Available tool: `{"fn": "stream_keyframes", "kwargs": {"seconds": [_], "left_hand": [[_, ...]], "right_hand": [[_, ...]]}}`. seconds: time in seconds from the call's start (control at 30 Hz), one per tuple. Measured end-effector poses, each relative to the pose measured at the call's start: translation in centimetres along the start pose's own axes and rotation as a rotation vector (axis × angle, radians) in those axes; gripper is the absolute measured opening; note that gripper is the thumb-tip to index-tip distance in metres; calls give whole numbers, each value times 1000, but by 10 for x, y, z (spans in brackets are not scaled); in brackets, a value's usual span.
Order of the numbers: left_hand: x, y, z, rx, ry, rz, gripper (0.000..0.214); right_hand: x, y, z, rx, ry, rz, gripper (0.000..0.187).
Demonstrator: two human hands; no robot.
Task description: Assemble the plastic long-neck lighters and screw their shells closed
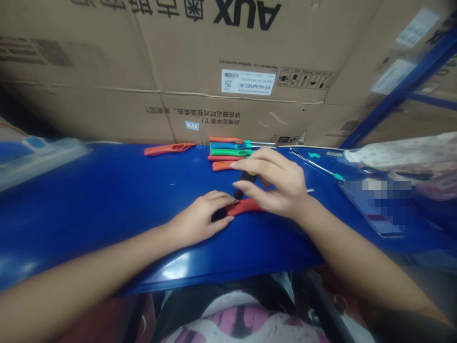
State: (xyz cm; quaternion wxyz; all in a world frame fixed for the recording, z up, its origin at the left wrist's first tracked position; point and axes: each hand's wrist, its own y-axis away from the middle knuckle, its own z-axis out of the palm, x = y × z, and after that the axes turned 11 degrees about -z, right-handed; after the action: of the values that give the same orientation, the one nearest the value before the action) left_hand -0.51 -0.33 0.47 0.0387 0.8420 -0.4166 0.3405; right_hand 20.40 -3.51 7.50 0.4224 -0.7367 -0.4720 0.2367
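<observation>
On the blue table (pixel 107 200) lies a red handle piece (pixel 246 206). My left hand (pixel 202 219) pins its left end down with curled fingers. My right hand (pixel 274 183) hovers over it, fingers pinched on a small black-handled screwdriver (pixel 243 183) whose tip points down at the red piece near my left fingertips. Much of the red piece is hidden under both hands.
A stack of red, blue and green handles (pixel 230 152) lies at the back, with a lone red handle (pixel 167 149) to its left. Thin metal shafts with teal tips (pixel 317 166) lie at the right, beside a phone (pixel 371 207). Large cardboard boxes (pixel 200 66) wall off the back.
</observation>
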Motion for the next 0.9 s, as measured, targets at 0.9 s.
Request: {"fn": "stream_keyframes", "kwargs": {"seconds": [0.9], "left_hand": [[-1, -2, 0, 13, -31, 18, 32]], "right_hand": [[1, -2, -7, -175, -265, 171, 36]]}}
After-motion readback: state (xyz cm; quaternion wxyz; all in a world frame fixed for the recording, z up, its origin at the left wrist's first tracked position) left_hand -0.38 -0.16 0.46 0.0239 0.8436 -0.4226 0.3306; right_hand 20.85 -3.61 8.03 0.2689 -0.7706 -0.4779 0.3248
